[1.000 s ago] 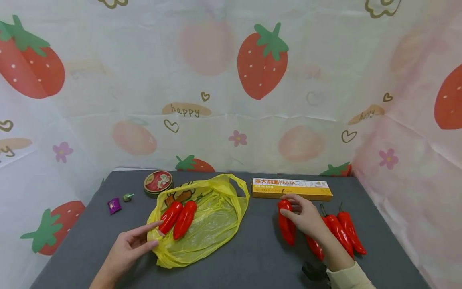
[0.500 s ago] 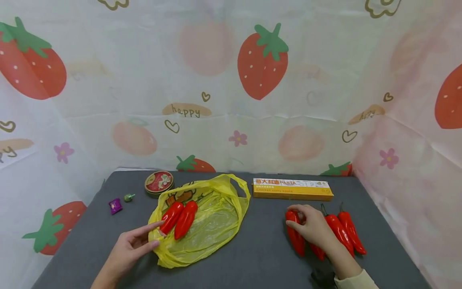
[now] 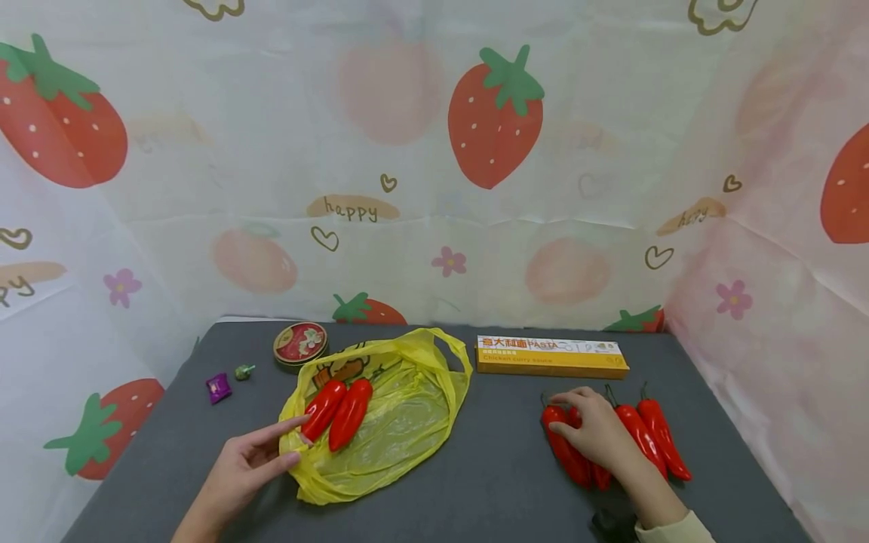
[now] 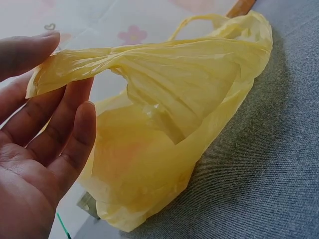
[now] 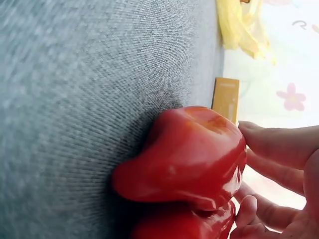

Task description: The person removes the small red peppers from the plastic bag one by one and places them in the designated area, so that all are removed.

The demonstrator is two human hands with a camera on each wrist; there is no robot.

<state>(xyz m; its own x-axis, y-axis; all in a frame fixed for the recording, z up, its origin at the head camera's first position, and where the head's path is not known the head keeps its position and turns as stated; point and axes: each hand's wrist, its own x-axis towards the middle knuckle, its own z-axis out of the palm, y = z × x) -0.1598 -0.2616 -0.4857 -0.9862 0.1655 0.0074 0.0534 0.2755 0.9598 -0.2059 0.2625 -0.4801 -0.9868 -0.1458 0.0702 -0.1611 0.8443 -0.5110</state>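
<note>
My left hand [image 3: 237, 471] pinches the edge of a yellow plastic bag [image 3: 407, 430] between thumb and fingers; the left wrist view shows the raised fold of the bag [image 4: 164, 64]. Two red peppers [image 3: 350, 415] lie in the bag's mouth. On the right, my right hand [image 3: 597, 430] holds a long red chili pepper [image 3: 560, 449] near its stem end, thumb on one side and fingers on the other. In the right wrist view this pepper [image 5: 194, 154] lies close to the cloth, against another red pepper [image 5: 184, 224]. Two more peppers [image 3: 641, 434] lie right of the hand, stems away.
A yellow and white pasta box [image 3: 553, 358] lies at the back right. Behind the bag stands a round red tin [image 3: 300, 343]. To its left are a purple wrapped sweet [image 3: 219, 388] and a small green item [image 3: 244, 372]. A black object [image 3: 614, 524] is by my right wrist.
My right hand has moved right and toward me with the red pepper, bringing it down beside the other peppers. The left hand and the bag have stayed in place.
</note>
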